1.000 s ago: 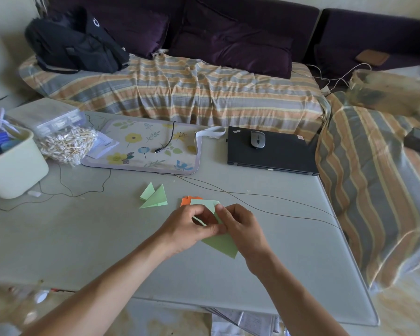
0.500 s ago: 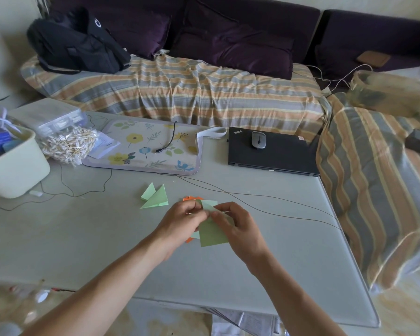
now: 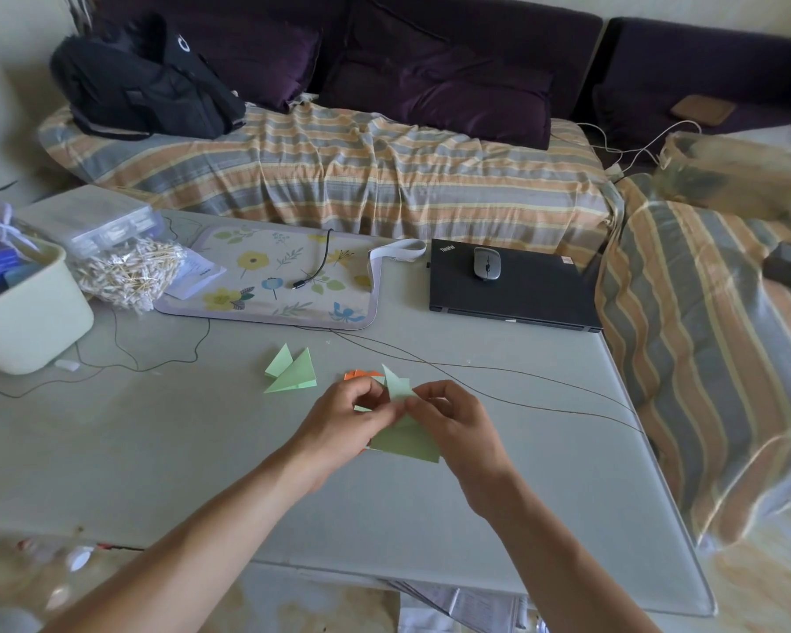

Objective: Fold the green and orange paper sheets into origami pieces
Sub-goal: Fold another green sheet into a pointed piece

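Versus earlier, pale green paper sheet [image 3: 405, 443] is raised with a flap upright, pinched by left hand [image 3: 341, 424] and right hand [image 3: 455, 420] above grey table [image 3: 156, 450], apparently over orange paper [image 3: 361, 375]; black laptop [image 3: 512, 290] reads "ThinkPad".

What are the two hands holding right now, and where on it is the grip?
Both hands hold one green paper sheet. The left hand and right hand pinch it together at its upper folded part, near the raised tip; the lower edge hangs free.
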A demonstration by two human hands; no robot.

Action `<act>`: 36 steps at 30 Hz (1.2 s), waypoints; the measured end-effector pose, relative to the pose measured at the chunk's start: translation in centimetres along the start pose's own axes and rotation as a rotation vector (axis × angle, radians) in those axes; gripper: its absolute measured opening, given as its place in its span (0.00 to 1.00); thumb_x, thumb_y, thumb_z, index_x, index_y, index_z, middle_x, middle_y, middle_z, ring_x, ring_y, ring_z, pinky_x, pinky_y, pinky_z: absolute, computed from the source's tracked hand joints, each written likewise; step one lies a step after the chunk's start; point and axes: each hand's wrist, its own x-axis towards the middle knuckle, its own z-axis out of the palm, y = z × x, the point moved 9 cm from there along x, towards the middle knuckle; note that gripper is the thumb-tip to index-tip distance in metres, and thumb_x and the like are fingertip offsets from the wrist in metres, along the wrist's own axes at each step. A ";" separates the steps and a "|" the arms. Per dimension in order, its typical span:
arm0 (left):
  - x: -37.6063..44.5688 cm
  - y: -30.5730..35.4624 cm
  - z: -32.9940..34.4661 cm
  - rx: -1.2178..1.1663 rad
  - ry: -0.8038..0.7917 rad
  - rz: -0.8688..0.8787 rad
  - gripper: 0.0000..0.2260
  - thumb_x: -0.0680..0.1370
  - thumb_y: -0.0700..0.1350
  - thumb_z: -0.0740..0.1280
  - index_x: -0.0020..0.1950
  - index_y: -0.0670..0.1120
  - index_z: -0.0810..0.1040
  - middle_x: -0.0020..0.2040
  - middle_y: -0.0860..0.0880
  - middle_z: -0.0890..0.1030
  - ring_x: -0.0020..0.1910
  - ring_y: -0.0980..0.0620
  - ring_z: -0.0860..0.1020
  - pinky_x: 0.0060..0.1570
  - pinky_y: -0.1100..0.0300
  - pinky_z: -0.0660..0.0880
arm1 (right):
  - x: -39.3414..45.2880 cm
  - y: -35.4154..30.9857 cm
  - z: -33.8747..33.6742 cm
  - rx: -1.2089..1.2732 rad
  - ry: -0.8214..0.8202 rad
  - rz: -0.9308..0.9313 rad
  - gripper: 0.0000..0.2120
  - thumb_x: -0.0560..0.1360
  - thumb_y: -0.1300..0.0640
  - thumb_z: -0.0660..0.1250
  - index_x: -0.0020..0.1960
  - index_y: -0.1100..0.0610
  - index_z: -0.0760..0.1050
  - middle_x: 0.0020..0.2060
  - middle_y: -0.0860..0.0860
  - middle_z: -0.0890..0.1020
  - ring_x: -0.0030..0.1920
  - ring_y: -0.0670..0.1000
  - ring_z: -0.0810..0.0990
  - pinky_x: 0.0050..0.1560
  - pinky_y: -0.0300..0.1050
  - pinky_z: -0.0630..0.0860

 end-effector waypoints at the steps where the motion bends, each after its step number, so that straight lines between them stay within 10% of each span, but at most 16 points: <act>1: 0.0 -0.1 0.0 -0.042 0.006 -0.013 0.10 0.76 0.50 0.74 0.37 0.50 0.78 0.34 0.57 0.77 0.35 0.52 0.74 0.38 0.56 0.72 | 0.0 0.0 -0.1 0.018 0.008 0.001 0.05 0.79 0.54 0.70 0.51 0.55 0.78 0.40 0.48 0.85 0.40 0.47 0.77 0.42 0.44 0.71; 9: 0.0 1.5 -1.5 0.164 0.140 0.129 0.07 0.76 0.42 0.70 0.39 0.48 0.78 0.34 0.52 0.80 0.31 0.53 0.75 0.30 0.55 0.76 | -0.1 -0.6 -0.3 -0.143 0.036 -0.089 0.06 0.78 0.55 0.70 0.54 0.50 0.77 0.48 0.46 0.83 0.44 0.47 0.82 0.44 0.43 0.79; 14: -0.2 2.3 -0.3 0.461 0.021 0.291 0.07 0.75 0.40 0.69 0.40 0.51 0.77 0.36 0.53 0.80 0.35 0.56 0.77 0.38 0.57 0.74 | -0.8 -3.2 0.8 -0.389 -0.053 -0.386 0.27 0.75 0.69 0.61 0.63 0.41 0.77 0.54 0.45 0.80 0.51 0.45 0.81 0.50 0.32 0.76; 22: -0.4 3.0 -1.1 0.445 -0.005 0.274 0.05 0.75 0.40 0.71 0.42 0.50 0.80 0.41 0.54 0.83 0.43 0.58 0.80 0.42 0.65 0.73 | -0.1 -2.4 0.3 -0.509 0.001 -0.337 0.03 0.75 0.60 0.72 0.46 0.54 0.80 0.44 0.44 0.84 0.42 0.44 0.82 0.40 0.28 0.74; 28: -0.4 2.9 -1.2 0.357 -0.007 0.267 0.07 0.75 0.43 0.75 0.46 0.55 0.80 0.45 0.55 0.86 0.48 0.56 0.84 0.53 0.50 0.79 | 0.0 -2.1 -0.6 -0.449 0.032 -0.236 0.05 0.75 0.59 0.73 0.41 0.53 0.78 0.34 0.46 0.85 0.37 0.46 0.85 0.40 0.41 0.80; 36: -0.5 3.6 -1.7 0.359 0.047 0.311 0.06 0.75 0.43 0.76 0.47 0.54 0.87 0.41 0.60 0.86 0.45 0.61 0.84 0.50 0.58 0.80 | -0.2 -2.1 -1.0 -0.335 0.046 -0.137 0.05 0.76 0.57 0.72 0.41 0.54 0.79 0.34 0.52 0.85 0.32 0.45 0.83 0.45 0.52 0.81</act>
